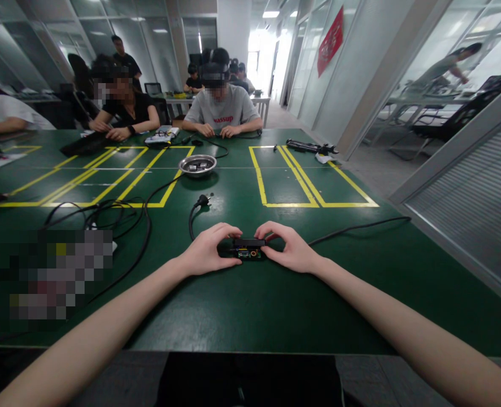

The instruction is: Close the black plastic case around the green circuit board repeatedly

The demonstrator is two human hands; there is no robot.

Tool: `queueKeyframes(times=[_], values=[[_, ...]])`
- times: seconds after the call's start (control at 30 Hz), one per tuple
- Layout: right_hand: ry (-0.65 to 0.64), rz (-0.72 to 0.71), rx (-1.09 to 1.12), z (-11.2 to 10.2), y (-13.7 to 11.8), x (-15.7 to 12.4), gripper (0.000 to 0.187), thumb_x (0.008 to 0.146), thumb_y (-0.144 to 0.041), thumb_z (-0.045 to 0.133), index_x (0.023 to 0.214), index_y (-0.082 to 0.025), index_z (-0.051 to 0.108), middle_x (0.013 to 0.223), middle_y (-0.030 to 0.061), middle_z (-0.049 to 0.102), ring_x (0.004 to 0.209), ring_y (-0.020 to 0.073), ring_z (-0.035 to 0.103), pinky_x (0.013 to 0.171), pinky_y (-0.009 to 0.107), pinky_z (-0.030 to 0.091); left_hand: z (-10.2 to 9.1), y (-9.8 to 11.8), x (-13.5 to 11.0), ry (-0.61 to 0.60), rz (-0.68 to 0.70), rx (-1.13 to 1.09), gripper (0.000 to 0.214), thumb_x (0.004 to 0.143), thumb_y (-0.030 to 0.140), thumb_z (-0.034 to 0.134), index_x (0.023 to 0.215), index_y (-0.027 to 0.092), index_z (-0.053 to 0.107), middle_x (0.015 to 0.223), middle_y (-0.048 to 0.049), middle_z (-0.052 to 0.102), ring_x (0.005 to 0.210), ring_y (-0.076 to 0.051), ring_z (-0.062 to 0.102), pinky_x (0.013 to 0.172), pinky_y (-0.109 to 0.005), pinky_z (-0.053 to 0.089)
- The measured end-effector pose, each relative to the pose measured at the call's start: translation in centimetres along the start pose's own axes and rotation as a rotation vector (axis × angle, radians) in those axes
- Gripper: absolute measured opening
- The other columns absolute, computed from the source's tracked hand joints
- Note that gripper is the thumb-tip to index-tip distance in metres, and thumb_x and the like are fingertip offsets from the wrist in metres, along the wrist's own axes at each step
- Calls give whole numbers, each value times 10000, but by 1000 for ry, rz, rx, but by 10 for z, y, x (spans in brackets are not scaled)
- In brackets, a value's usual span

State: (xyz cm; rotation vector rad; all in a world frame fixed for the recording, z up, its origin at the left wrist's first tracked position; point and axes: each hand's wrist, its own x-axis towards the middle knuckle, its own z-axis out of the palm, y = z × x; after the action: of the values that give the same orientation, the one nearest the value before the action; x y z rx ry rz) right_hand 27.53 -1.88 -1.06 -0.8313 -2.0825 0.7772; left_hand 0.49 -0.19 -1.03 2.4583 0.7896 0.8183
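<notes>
An opened black power adapter (250,254) lies low over the green table (216,316), with a green circuit board and a copper-coloured round part showing inside. A black cover piece (249,243) sits along its far side. My left hand (212,249) is curled around the left end, thumb on the near side and fingers on the far side. My right hand (290,247) pinches the right end between thumb and fingers. Whether the cover touches the board cannot be made out. A black cord (360,226) runs off to the right from behind my right hand.
Beyond my left hand lies a black plug (203,200) on its cord. A metal bowl (197,164) holds small metal parts. Tangled black cables (101,212) and a blurred-out object (59,277) are at left. Yellow tape (288,204) marks the table. Several people sit or stand beyond.
</notes>
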Motion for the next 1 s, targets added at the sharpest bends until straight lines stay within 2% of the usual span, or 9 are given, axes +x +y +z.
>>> queueKeyframes(times=[0.17, 0.33, 0.47, 0.6, 0.83, 1.0], values=[[-78, -113, -69, -5, -4, 0, 137, 837, -154, 626, 941, -233, 586, 1071, 79, 679, 976, 223, 659, 865, 393, 584, 0, 2, 3, 6, 44, -5, 262, 834, 305, 806, 1027, 195, 666, 1092, -78, 701, 1042, -240, 681, 947, -384, 560], [-105, -181, -143, -6, -3, 0, 186, 822, -157, 670, 972, -223, 583, 1107, 97, 658, 1004, 227, 654, 887, 389, 566, 1, 1, 1, -45, -14, -25, 314, 834, 301, 801, 1092, 193, 659, 1050, -60, 725, 940, -221, 702, 862, -350, 563], [-134, -162, -183, -5, 1, -1, 272, 790, -156, 713, 1027, -225, 598, 1164, 100, 680, 1066, 243, 660, 930, 406, 553, 2, 1, -1, -57, -19, 5, 298, 846, 320, 795, 1080, 192, 662, 1005, -54, 741, 891, -220, 704, 818, -342, 551], [-152, -117, -220, -5, 3, -2, 338, 784, -159, 730, 1093, -234, 616, 1105, 79, 712, 1002, 244, 669, 872, 391, 557, 3, 2, 0, -62, -9, -10, 275, 852, 305, 783, 1068, 196, 652, 1086, -76, 747, 969, -234, 708, 877, -365, 556], [-156, -125, -221, -5, 3, -2, 256, 867, -251, 734, 1102, -234, 634, 1097, 85, 712, 1003, 246, 666, 883, 397, 553, 2, 3, 0, -55, 2, -25, 241, 879, 278, 740, 1094, 207, 656, 1113, -73, 745, 1015, -232, 700, 916, -381, 559], [-149, -113, -238, -6, 3, -2, 226, 883, -272, 725, 1094, -230, 653, 1067, 84, 718, 963, 241, 665, 856, 386, 550, 3, 2, 0, -84, -21, -5, 260, 900, 320, 724, 1124, 210, 651, 1115, -73, 734, 1007, -233, 689, 909, -376, 550]])
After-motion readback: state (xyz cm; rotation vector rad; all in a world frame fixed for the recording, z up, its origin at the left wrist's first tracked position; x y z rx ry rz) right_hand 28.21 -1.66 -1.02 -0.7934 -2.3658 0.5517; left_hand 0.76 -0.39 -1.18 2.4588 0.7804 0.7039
